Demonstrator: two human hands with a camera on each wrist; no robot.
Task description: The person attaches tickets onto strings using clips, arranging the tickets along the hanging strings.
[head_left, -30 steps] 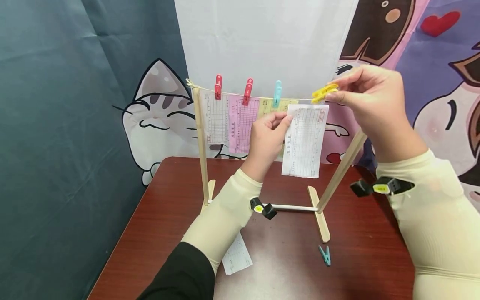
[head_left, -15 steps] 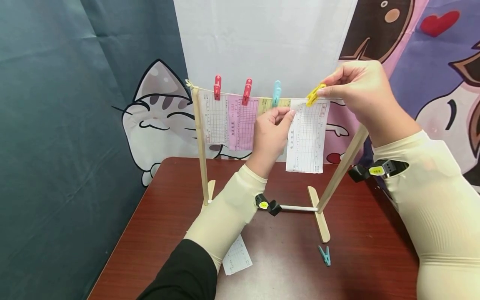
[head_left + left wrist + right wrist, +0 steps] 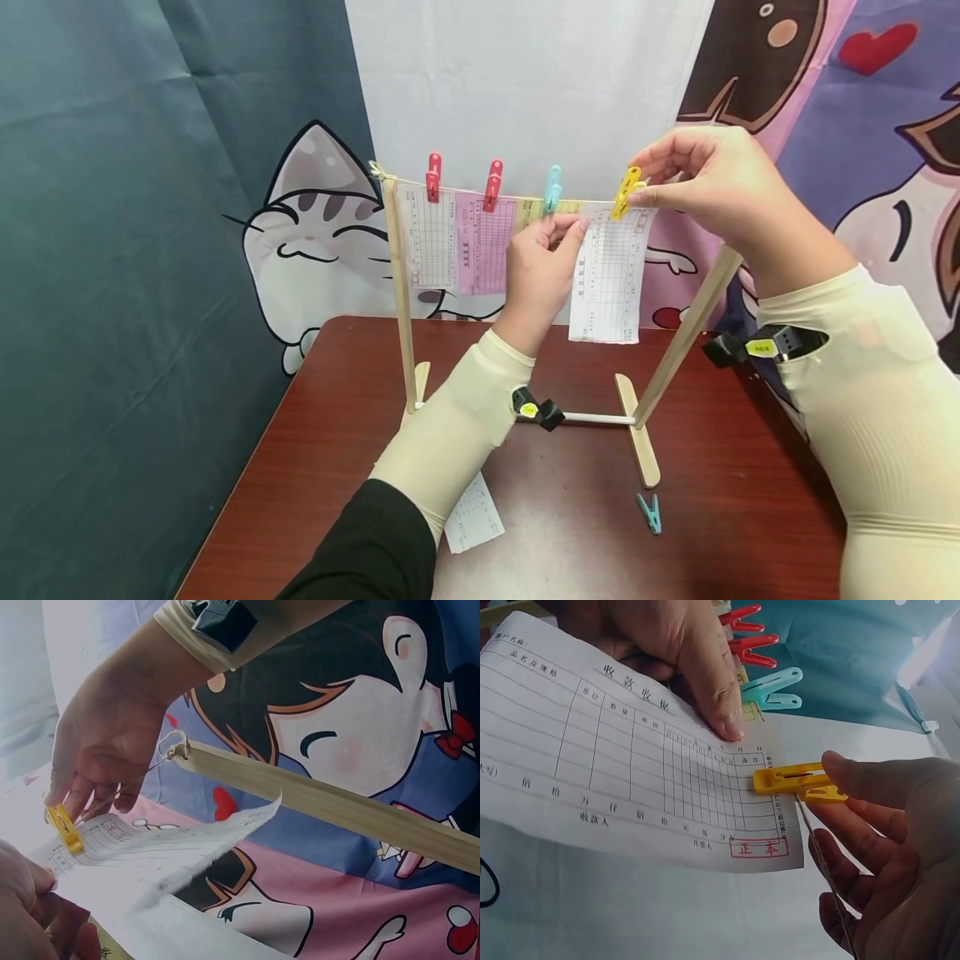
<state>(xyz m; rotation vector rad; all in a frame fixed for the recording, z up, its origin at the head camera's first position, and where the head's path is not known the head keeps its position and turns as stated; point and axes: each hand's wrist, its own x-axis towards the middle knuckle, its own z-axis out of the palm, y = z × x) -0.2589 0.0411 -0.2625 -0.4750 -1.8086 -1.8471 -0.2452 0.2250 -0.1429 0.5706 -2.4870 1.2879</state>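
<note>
At the right end of a string stretched over a small wooden rack (image 3: 402, 292), my left hand (image 3: 542, 262) pinches the upper left corner of a white receipt slip (image 3: 609, 279). My right hand (image 3: 708, 179) holds a yellow clothespin (image 3: 624, 193) by its handles between thumb and fingers. In the right wrist view the clothespin's nose lies over the slip's top edge, and the string (image 3: 821, 859) runs beside it. Below the clothespin, the slip hangs down and its lower end curls, as the left wrist view shows.
Left along the string, red clothespins (image 3: 492, 185) hold a white slip (image 3: 427, 237) and a pink slip (image 3: 482, 250). A light blue clothespin (image 3: 552, 190) holds a yellow slip (image 3: 528, 212). On the table (image 3: 570, 517) lie another blue clothespin (image 3: 650, 513) and a white slip (image 3: 474, 517), partly under my left arm.
My right hand has moved left with the yellow clothespin, which has turned upright and come onto the slip's top edge. The slip has risen to the string in my left hand.
</note>
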